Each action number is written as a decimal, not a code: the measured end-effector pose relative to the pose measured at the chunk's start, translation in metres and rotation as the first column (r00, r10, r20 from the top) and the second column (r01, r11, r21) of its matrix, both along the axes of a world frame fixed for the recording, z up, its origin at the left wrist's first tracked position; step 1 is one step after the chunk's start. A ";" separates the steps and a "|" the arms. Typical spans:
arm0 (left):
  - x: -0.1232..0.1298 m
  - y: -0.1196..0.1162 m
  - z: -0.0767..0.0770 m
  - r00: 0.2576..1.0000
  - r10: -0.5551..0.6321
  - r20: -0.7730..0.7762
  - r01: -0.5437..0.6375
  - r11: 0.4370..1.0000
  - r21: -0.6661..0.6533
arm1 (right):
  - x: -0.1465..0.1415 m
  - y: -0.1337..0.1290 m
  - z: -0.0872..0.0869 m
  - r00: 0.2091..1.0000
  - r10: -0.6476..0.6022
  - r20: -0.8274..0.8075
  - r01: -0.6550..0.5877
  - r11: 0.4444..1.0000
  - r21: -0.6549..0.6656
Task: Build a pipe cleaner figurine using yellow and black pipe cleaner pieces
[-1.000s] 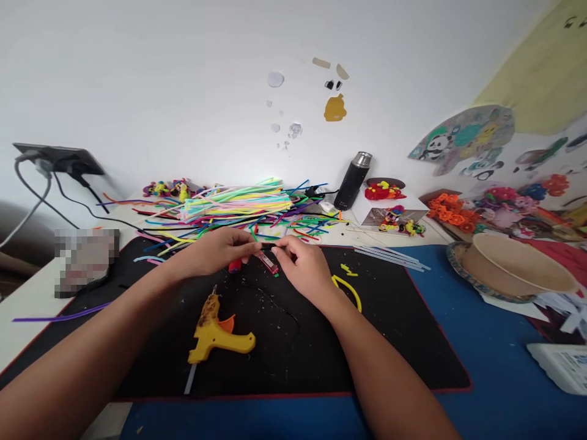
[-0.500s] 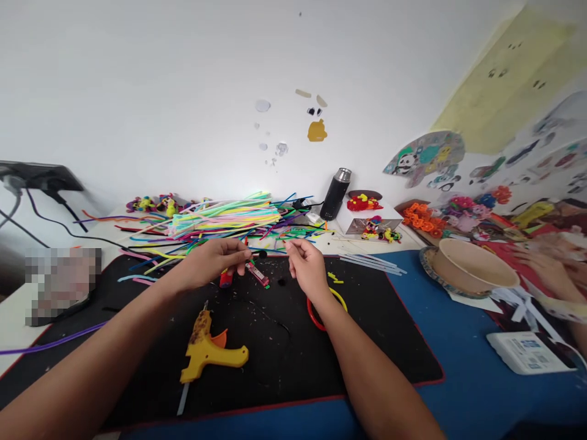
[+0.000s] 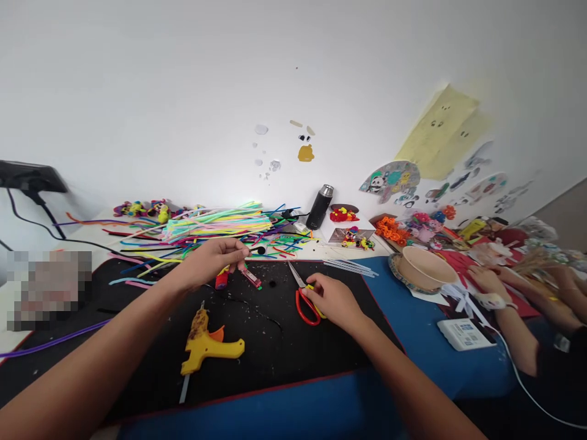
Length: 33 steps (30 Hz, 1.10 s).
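My left hand (image 3: 220,263) pinches a small black piece with a round end (image 3: 260,250), held above the mat's back edge. Just below it lie a pink packet (image 3: 251,276) and a red and yellow item (image 3: 222,279). My right hand (image 3: 331,298) rests at scissors (image 3: 308,307) with one red and one yellow handle, its fingers curled on the yellow side. The blades point away, toward the back of the black mat (image 3: 275,354). A yellow glue gun (image 3: 208,345) lies nearer me, its nozzle facing away.
Behind the mat spread many colored pipe cleaners (image 3: 220,223). A black flask (image 3: 320,208), glue sticks (image 3: 351,267) and a beige bowl (image 3: 428,269) stand or lie rightward. Another person's hands (image 3: 488,281) are at far right.
My right hand has moved right and down onto the scissors, whose blades now show. My left hand keeps its pinch on the black piece. The view has turned to the right.
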<state>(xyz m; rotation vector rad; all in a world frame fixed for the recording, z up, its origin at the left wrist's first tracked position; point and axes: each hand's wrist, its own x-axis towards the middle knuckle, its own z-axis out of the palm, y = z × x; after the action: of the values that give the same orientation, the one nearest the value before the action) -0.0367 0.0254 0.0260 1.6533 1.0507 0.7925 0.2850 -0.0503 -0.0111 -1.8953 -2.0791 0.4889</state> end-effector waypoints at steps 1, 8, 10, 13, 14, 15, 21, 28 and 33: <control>0.001 -0.002 0.003 1.000 -0.005 0.007 0.005 1.000 -0.001 | 0.001 -0.005 0.001 0.999 0.011 0.044 -0.010 1.000 -0.025; 0.008 -0.015 0.019 0.999 -0.041 0.015 0.041 0.999 0.008 | -0.010 -0.019 -0.012 0.988 0.005 0.154 -0.001 1.000 -0.022; 0.009 -0.016 0.020 0.999 -0.034 0.036 0.034 0.999 0.012 | -0.012 -0.019 -0.015 0.992 -0.007 0.128 0.009 1.000 -0.018; 0.009 -0.017 0.020 0.998 -0.019 0.065 0.018 1.000 0.019 | -0.011 -0.017 -0.016 0.998 -0.039 0.044 0.039 0.999 -0.016; 0.008 -0.017 0.020 0.998 -0.013 0.068 0.011 1.000 0.027 | -0.010 -0.016 -0.016 0.998 -0.056 0.001 0.056 0.998 -0.019; 0.008 -0.017 0.020 0.998 -0.007 0.069 0.004 0.999 0.038 | -0.009 -0.015 -0.017 0.996 -0.077 -0.049 0.076 0.997 -0.025; 0.007 -0.016 0.020 0.998 0.012 0.065 -0.017 0.998 0.065 | -0.001 -0.012 -0.028 0.840 -0.256 -0.477 0.189 0.964 -0.185; 0.010 -0.015 0.010 0.989 0.034 0.147 -0.042 0.998 0.051 | -0.005 -0.032 -0.032 0.474 -0.462 -0.750 0.153 0.882 -0.446; 0.014 -0.015 0.008 0.980 0.034 0.194 -0.038 0.999 0.016 | -0.005 -0.035 -0.032 0.324 -0.493 -0.807 0.102 0.866 -0.489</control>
<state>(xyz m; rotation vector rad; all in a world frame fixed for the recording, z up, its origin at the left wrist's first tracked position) -0.0225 0.0099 0.0343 1.5426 0.9403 0.9694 0.2804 -0.0853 -0.0434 -1.4722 -0.8513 1.4948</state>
